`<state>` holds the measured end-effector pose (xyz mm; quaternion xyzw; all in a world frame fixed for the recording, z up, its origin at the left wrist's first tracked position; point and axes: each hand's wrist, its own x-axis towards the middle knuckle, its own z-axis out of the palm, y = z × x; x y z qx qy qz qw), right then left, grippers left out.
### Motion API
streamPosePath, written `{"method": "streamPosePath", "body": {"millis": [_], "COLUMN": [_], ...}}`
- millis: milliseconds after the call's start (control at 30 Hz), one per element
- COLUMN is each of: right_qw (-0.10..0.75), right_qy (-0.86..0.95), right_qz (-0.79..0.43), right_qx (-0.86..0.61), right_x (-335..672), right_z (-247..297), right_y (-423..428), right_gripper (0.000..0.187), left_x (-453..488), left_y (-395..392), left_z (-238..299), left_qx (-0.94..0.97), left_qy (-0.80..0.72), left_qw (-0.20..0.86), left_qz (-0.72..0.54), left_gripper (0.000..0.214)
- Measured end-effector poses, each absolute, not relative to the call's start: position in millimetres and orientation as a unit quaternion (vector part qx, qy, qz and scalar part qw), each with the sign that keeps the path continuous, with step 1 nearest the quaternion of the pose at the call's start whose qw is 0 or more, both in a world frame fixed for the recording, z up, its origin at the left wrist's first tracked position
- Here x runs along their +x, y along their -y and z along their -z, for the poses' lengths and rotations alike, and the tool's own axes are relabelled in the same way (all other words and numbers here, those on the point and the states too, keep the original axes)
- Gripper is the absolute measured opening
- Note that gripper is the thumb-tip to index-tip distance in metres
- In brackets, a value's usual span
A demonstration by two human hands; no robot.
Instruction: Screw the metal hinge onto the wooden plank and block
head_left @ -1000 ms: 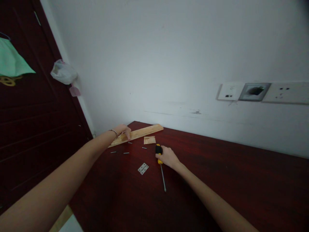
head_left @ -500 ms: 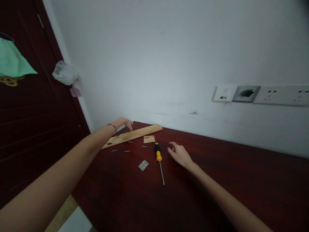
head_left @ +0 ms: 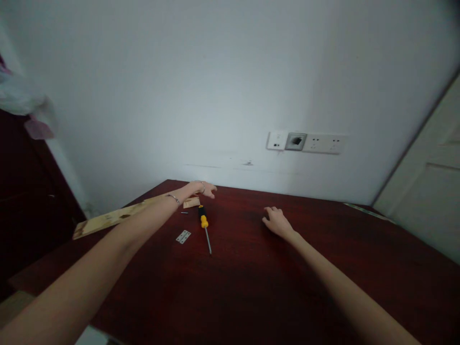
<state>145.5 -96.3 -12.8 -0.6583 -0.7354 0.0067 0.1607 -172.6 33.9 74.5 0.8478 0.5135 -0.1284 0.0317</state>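
Note:
My left hand [head_left: 203, 188] reaches over the far left part of the dark red table [head_left: 287, 278], fingers stretched out, holding nothing, just above a small wood block [head_left: 191, 202]. A long wooden strip [head_left: 108, 219] lies under my left forearm and juts past the table's left edge. A yellow-and-black screwdriver [head_left: 205, 226] lies on the table beside a small metal hinge [head_left: 183, 236]. My right hand [head_left: 276, 221] rests palm down on the table, fingers loosely apart, well to the right of the screwdriver. A small screw [head_left: 184, 212] lies near the block.
A white wall [head_left: 215, 86] stands behind the table with a row of sockets [head_left: 305, 142]. A pale door [head_left: 427, 191] is at the right. A dark door [head_left: 21, 191] and a hanging plastic bag [head_left: 21, 96] are at the left.
My right hand let go of the screwdriver and moved away to the right. My left hand came off the wooden strip. The view swung right.

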Motion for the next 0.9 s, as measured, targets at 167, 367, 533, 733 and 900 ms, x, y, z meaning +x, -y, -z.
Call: {"method": "streamPosePath", "body": {"millis": [167,367,533,733,900], "right_qw": [0.142,0.147,0.152,0.153,0.157], "right_qy": [0.702,0.698,0.700,0.701,0.710], "right_qz": [0.011,0.032,0.036,0.034,0.030], "right_qx": [-0.698,-0.700,-0.697,-0.696,-0.686], "right_x": [163.5,169.3,170.1,170.9,171.6], "right_z": [21.8,31.6,35.9,36.8,39.5], "right_y": [109.5,117.6,119.8,121.0,120.1], "right_gripper": [0.039,0.037,0.038,0.038,0.038], "left_x": [-98.5,-64.7,-68.7,-78.4,-81.9], "left_y": [-4.1,24.0,30.4,38.7,43.9], "left_z": [-39.5,-10.7,2.0,6.5,11.2], "left_qx": [0.870,0.837,0.818,0.826,0.828], "left_qy": [-0.471,-0.525,-0.551,-0.540,-0.538], "left_qw": [0.064,0.082,0.094,0.096,0.096], "left_qz": [0.127,0.128,0.139,0.131,0.122], "left_gripper": [0.075,0.092,0.092,0.089,0.088]}}
